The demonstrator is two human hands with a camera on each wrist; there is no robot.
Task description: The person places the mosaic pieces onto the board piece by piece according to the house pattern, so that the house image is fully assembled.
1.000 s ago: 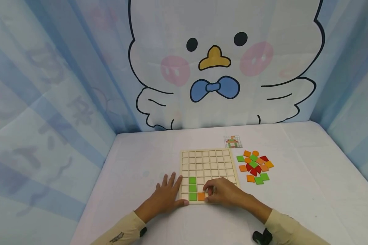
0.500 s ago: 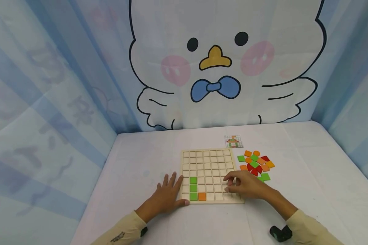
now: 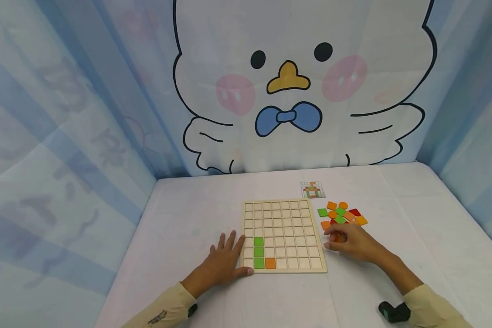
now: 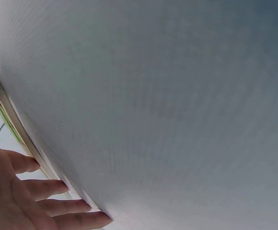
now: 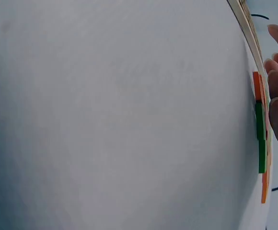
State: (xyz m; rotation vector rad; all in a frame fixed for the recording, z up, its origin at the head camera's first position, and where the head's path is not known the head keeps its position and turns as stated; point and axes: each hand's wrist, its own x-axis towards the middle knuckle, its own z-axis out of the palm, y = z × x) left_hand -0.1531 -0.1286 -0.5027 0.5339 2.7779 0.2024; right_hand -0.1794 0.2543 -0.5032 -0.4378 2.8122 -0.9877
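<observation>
A square wooden grid board (image 3: 287, 222) lies on the table, with three green square tiles (image 3: 258, 251) in a column and an orange square tile (image 3: 270, 263) beside the lowest one. My left hand (image 3: 221, 262) rests spread at the board's lower left, its thumb and a finger touching the edge. Just right of the board, my right hand (image 3: 354, 243) hovers over the near part of a pile of loose tiles (image 3: 340, 212). Its fingers are loosely bent, and thumb and index finger stand apart in the right wrist view with nothing visible between them. It hides several tiles.
Behind the board's right corner lies a small pattern card (image 3: 313, 189) with a coloured figure on a grid. The white table (image 3: 188, 205) ends at a printed curtain (image 3: 287, 146) at the back, and curtains hang on both sides.
My right hand has moved right, from beside the orange tile on the board to the loose tiles. The left hand stays at the board's edge.
</observation>
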